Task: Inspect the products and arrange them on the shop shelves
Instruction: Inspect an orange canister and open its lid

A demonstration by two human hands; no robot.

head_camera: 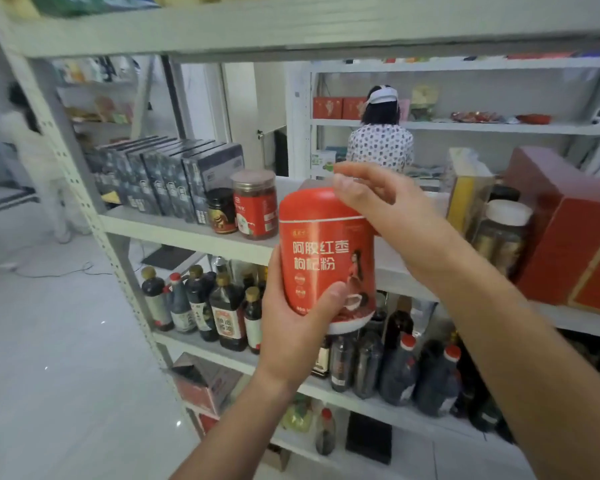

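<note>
A red canister (pixel 321 247) with yellow lettering and a white base is held upright in front of the white shelf (pixel 187 233). My left hand (pixel 291 323) grips its lower part, thumb across the label. My right hand (pixel 381 202) holds the red lid from the top right, fingers curled over it. The canister hangs in the air just in front of the middle shelf board, to the right of a clear red-labelled jar (pixel 255 204) and a small dark jar (pixel 222 216).
Dark boxes (pixel 167 174) stand in a row at the shelf's left. A brown-filled jar with a white lid (pixel 503 233) and red boxes (pixel 568 230) stand at the right. Dark sauce bottles (pixel 205 303) fill the lower shelf. A person (pixel 380 133) stands at a far shelf.
</note>
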